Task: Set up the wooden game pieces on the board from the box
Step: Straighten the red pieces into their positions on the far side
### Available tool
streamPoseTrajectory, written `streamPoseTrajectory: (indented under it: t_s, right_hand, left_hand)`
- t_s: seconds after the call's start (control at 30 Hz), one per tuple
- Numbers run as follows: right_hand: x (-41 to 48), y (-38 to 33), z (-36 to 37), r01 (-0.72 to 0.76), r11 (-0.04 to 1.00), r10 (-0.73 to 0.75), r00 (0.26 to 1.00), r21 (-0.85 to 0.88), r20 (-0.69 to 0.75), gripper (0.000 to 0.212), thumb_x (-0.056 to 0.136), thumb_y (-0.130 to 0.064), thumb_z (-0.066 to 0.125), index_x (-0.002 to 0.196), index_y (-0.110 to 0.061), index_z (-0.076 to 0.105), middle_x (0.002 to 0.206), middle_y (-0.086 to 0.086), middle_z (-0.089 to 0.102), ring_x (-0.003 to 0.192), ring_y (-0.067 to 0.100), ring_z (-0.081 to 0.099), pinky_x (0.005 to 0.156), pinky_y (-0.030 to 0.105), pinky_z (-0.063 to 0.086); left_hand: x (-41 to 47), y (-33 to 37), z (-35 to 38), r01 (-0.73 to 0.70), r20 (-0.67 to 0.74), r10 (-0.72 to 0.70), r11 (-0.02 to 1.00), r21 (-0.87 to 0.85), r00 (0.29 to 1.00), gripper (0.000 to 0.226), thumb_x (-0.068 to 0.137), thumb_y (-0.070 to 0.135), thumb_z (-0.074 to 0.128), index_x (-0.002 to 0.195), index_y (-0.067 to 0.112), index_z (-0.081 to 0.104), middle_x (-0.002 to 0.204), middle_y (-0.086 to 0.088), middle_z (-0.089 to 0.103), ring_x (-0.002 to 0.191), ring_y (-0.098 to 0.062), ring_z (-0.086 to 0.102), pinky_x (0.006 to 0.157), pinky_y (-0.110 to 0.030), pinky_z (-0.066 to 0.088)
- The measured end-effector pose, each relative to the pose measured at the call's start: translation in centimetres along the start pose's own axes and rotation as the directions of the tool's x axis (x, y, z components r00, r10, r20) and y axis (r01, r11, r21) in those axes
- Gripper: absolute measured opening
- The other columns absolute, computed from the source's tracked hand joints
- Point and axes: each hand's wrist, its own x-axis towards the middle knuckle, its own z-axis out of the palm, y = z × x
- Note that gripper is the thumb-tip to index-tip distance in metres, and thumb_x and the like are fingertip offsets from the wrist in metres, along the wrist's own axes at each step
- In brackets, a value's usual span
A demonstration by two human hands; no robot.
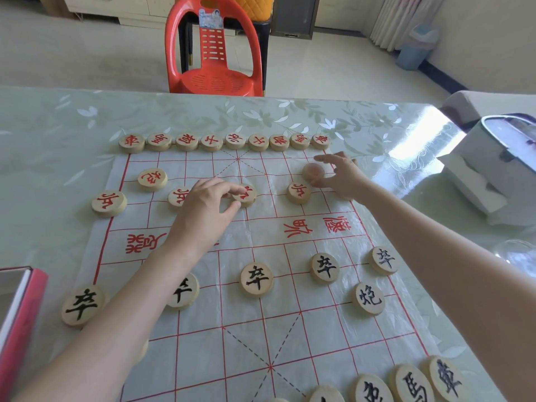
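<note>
Left grip (207, 203) closed on red soldier piece (246, 195), pinched between thumb and fingertips at centre file of board (203, 358). Right grip (343, 175) spread about blurred piece (313, 171) at far right; open or gripping cannot be told. Pinched piece to be centred on line crossing, lowered flat, character kept up, released without nudging neighbouring soldier (298, 192). Box (20, 309) at left edge of bench (43, 140).

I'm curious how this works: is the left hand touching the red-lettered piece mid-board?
Touching. The head view shows the left hand with fingertips on the red-lettered piece and thumb against its edge.
</note>
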Motion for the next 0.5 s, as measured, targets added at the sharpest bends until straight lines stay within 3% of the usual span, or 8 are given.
streamPoseTrajectory:
  t_s: [0.2,0.5]
  right_hand:
    - [0.05,-0.30,0.21,0.005,0.999,-0.006,0.999,-0.049,-0.032,0.052,0.078,-0.031,0.072,0.127,-0.026,0.052,0.124,0.007,0.050,0.122,0.030,0.029,0.097,0.033,0.027]
    - [-0.31,-0.29,0.38,-0.007,0.999,0.006,1.000,-0.044,-0.020,0.058,0.079,-0.032,0.071,0.132,-0.027,0.048,0.128,0.006,0.049,0.123,0.030,0.028,0.101,0.036,0.027]
  left_hand:
    - [0.06,-0.05,0.16,-0.009,-0.009,0.008,1.000,-0.002,1.000,0.020,0.084,0.012,0.061,0.102,0.017,0.067,0.104,0.000,0.064,0.106,-0.018,0.052,0.086,-0.016,0.030]
    - [-0.14,-0.54,-0.43,0.009,-0.011,-0.009,1.000,0.010,1.000,0.022,0.086,0.014,0.059,0.105,0.020,0.066,0.109,0.003,0.062,0.105,-0.015,0.052,0.089,-0.018,0.032]
